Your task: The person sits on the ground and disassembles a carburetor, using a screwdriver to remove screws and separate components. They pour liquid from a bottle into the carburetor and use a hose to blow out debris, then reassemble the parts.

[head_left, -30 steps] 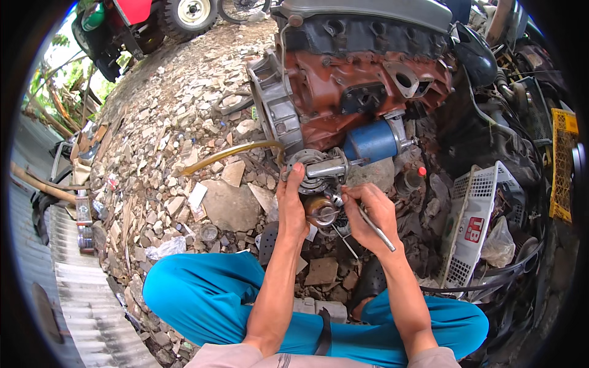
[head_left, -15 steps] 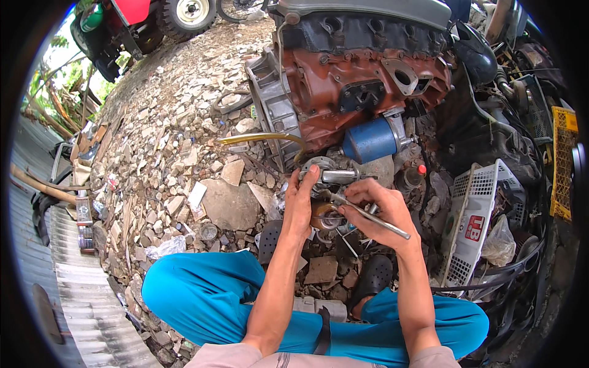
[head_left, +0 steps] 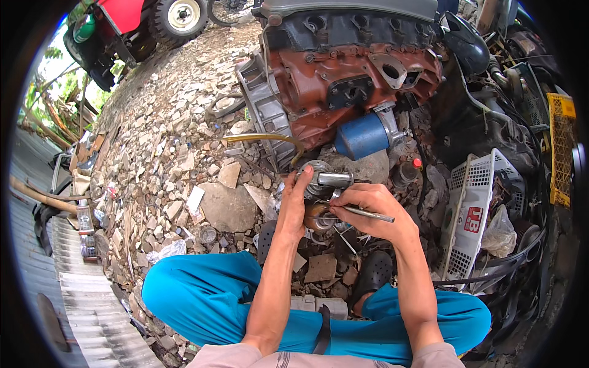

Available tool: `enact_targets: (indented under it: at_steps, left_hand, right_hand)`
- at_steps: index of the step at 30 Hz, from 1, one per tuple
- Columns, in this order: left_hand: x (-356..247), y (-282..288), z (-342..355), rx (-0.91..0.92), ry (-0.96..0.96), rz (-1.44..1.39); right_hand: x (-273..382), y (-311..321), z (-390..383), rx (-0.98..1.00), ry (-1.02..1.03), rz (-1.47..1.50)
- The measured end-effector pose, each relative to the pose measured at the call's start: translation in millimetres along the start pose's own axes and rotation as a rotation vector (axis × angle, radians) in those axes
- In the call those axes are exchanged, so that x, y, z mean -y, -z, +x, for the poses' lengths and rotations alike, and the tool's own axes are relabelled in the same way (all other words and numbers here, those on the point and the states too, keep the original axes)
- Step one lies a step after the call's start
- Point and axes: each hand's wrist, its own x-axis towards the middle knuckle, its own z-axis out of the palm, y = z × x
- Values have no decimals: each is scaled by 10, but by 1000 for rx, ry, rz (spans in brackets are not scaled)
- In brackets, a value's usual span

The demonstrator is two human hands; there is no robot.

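My left hand [head_left: 293, 203] is wrapped round a silver metal engine part [head_left: 335, 179] with a round ribbed end and a short cylindrical arm; its exact kind I cannot make out. Pinched in my right hand [head_left: 381, 207] is a slim metal hand tool [head_left: 372, 214], its shaft sticking out toward the right and its working end partly hidden by the fingers, close under the metal part. Just below both hands sits a round amber-brown container [head_left: 318, 219], partly covered by my left hand.
A red-brown engine block [head_left: 343, 86] with a blue oil filter [head_left: 362, 136] stands ahead on rubble. A curved yellowish hose [head_left: 261, 137] juts leftward from it. To the right are a white plastic crate [head_left: 466, 221], a red-capped bottle [head_left: 406, 173] and a yellow crate [head_left: 560, 147].
My right hand has moved slightly left and down, and the tool now lies flatter. The metal part is turned a little in my left hand. The whole view has shifted slightly.
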Motion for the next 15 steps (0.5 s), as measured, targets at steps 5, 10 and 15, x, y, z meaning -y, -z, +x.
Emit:
enact_targets:
  at_steps: [5, 10, 15]
  left_hand:
    - [20, 7, 10, -74, -11, 92]
    - [95, 131, 72, -7, 47, -39]
    - [41, 80, 40, -58, -1, 29]
  right_hand:
    - [57, -41, 40, -145, 1, 58]
    - [-102, -70, -3, -58, -44, 88]
    - [4, -28, 12, -109, -84, 15]
